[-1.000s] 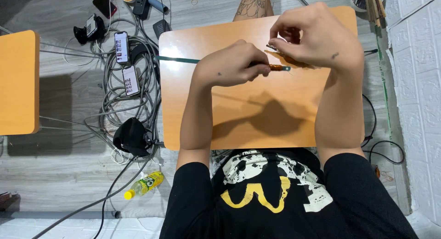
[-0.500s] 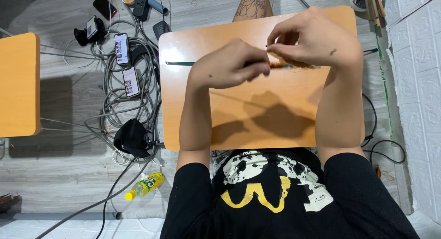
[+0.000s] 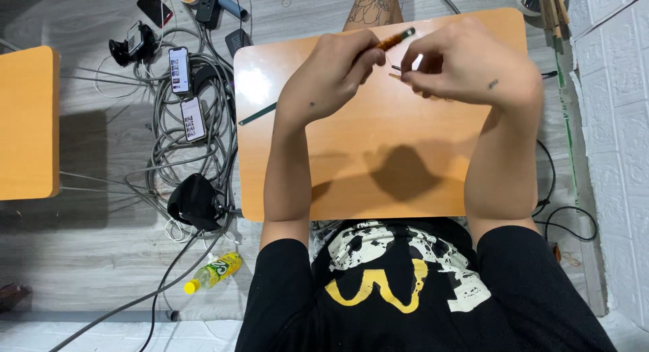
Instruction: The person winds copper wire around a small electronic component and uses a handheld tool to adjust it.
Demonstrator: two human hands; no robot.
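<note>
A: What has changed at the orange surface (image 3: 378,169)?

B: Both hands have come up off it. A second ago the left hand (image 3: 331,78) lay low with the orange-wrapped stick (image 3: 394,41) pressed along the surface; now that stick is lifted and tilted, its dark tip pointing away from the person, above the far edge of the surface.

A: And the grip?

B: The left hand's fingers are closed round the lower part of the stick. The right hand (image 3: 470,64) is curled shut just beside the stick's upper end, pinching something small and pale that I cannot make out.

A: What does that tell you?

B: My guess is that the work has moved from the surface into the air, with the hands meeting at the stick's tip.

A: Anything else nearby?

B: A thin green rod (image 3: 258,113) lies across the surface's left edge, apart from both hands. Left of the surface, cables (image 3: 169,156) and two phones (image 3: 186,95) lie on the floor.
</note>
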